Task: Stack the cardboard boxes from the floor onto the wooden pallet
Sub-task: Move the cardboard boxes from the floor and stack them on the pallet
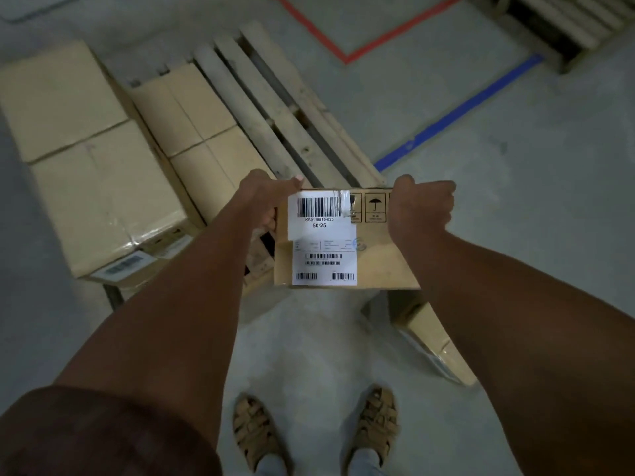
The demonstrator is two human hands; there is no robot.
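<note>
Left hand (pixel 264 197) fingers curl round the carried box (pixel 374 255) at its left top edge; right hand (pixel 421 209) fingers clamp its right top corner. Box hangs between both hands, white barcode label (pixel 323 242) facing up, just before the wooden pallet (pixel 275 111). Stacked boxes (pixel 86 159) sit left of the fingers; another box (pixel 436 341) lies on floor below right hand.

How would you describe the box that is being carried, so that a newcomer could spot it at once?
Start at the wooden pallet; just past its near end, both hands grip a cardboard box above the floor. Unlike the stacked boxes, its white barcode label faces the camera.
</note>
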